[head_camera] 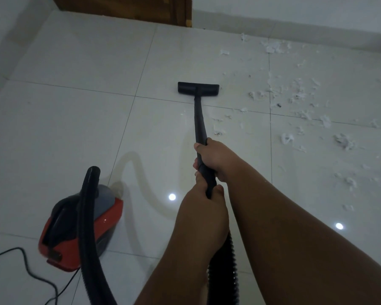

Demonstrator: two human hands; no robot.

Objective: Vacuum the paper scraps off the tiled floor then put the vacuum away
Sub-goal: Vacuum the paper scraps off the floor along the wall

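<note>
Both hands hold the black vacuum wand (199, 119). My right hand (216, 156) grips it higher up the tube, and my left hand (201, 208) grips it just below. The wand's flat black floor head (198, 88) rests on the white tiled floor (75, 133), left of the mess. White paper scraps (295, 100) lie scattered over the tiles to the right of the head, up to the far wall. The red and black vacuum body (79, 227) sits on the floor at lower left, and its ribbed black hose (88, 238) arches over it.
A brown wooden door (123, 7) stands at the top centre, with white walls on the left and along the far right. A thin black power cord (31, 269) trails over the tiles at bottom left. Ceiling lights reflect in the glossy floor.
</note>
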